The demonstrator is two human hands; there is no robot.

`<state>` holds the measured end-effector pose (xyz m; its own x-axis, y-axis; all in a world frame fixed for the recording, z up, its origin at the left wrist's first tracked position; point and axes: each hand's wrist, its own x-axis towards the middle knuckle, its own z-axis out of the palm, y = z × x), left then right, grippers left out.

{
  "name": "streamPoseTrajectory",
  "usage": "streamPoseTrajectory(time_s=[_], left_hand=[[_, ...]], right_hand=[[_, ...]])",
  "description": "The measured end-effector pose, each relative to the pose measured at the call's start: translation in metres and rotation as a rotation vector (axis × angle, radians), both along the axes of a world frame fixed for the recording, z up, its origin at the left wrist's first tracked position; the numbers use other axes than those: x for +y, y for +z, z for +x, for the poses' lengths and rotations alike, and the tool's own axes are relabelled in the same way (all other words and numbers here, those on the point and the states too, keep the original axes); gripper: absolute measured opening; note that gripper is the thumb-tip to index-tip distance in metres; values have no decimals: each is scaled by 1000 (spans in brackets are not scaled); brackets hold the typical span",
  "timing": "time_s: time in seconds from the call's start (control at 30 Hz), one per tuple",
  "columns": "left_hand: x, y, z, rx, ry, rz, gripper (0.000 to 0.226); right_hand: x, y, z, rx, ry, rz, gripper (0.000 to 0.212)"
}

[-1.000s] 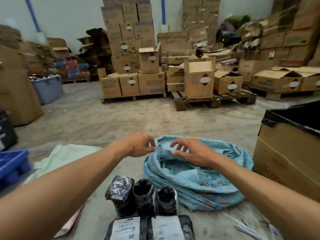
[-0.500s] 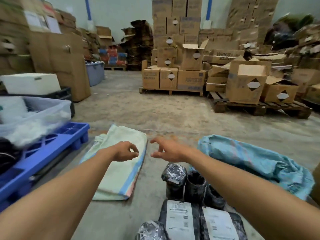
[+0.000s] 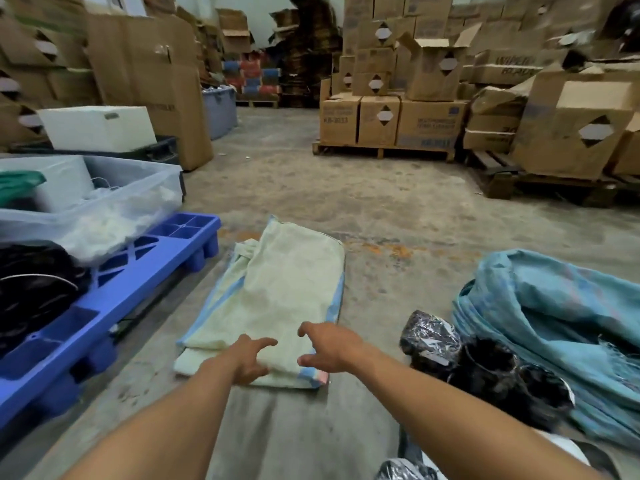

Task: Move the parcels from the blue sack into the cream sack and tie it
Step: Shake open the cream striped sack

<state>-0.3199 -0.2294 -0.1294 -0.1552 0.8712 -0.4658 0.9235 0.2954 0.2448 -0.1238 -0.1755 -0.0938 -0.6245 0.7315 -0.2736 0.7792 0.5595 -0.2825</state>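
Both hands now over cream sack [image 3: 287, 292], off the blue one. Left hand [image 3: 247, 358] and right hand [image 3: 329, 346] are reaching, grip wide, holding nothing. Parcels [image 3: 485, 368] are lying on floor beside blue sack [image 3: 554, 327].

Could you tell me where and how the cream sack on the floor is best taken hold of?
Probably by its near edge, from above. The cream sack lies flat and folded, its layered end nearest the person, where the left hand and right hand are. Pinching a top layer there should open it.
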Motion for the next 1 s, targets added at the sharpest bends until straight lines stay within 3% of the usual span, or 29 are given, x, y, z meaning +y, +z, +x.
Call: streamPoseTrajectory(time_s=[0.13, 0.27, 0.33, 0.43, 0.5, 0.67, 0.73, 0.8, 0.87, 0.93, 1.0], left_hand=[[7, -39, -18, -225, 206, -7, 100], [22, -57, -18, -615, 551, 103, 99], [32, -58, -14, -874, 783, 178, 103], [52, -66, -20, -1080, 1086, 329, 104], [58, -70, -25, -1144, 1223, 356, 108], [59, -65, -38, -1259, 1522, 565, 148], [56, -52, -42, -1293, 1575, 703, 124], [54, -36, -39, -1367, 1561, 789, 69], [47, -7, -28, -1303, 1384, 769, 27], [41, 22, -22, -1086, 1102, 806, 15], [37, 45, -13, -951, 783, 842, 12]], right_hand=[[0, -45, -15, -103, -20, -72, 63], [7, -80, -20, -128, -65, -132, 68], [10, -93, -20, -156, -65, -117, 58], [15, -111, -21, -155, -48, -12, 31], [18, -113, -18, -75, -53, -10, 18], [22, -108, -5, 402, -239, -235, 13], [21, -101, -1, 425, -251, -278, 16], [20, -88, 1, 313, -186, -341, 17], [20, -74, 2, 231, -139, -456, 16], [21, -54, 2, 316, -169, -479, 22], [26, -28, -4, 526, -300, -458, 26]])
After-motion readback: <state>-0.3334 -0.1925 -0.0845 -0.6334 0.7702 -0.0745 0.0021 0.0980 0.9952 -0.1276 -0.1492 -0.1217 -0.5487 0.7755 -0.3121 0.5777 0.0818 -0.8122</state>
